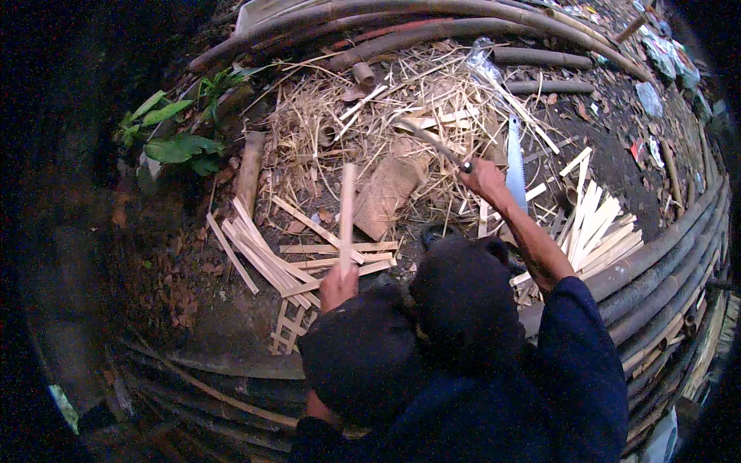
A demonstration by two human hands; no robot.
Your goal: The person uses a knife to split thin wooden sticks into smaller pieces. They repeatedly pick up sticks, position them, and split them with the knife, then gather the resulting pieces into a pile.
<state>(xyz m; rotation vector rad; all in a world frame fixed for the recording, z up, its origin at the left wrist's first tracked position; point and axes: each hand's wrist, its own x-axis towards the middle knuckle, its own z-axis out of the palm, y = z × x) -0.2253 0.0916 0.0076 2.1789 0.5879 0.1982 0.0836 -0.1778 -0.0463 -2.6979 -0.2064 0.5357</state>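
Observation:
My left hand is closed round the lower end of a flat, pale bamboo strip, which stands nearly upright. My right hand grips the handle of a long knife, its dark, slightly curved blade pointing up and to the left. Between the two hands a wooden chopping block lies on the ground, apart from the blade and the strip. A handsaw with a bluish blade is just beyond my right wrist. Several loose bamboo strips lie around my left hand.
Split bamboo strips are heaped at the right, and more fan out at the left. Shavings cover the ground ahead. Bamboo poles run along the right, with others at the far side. Green leaves grow at the left.

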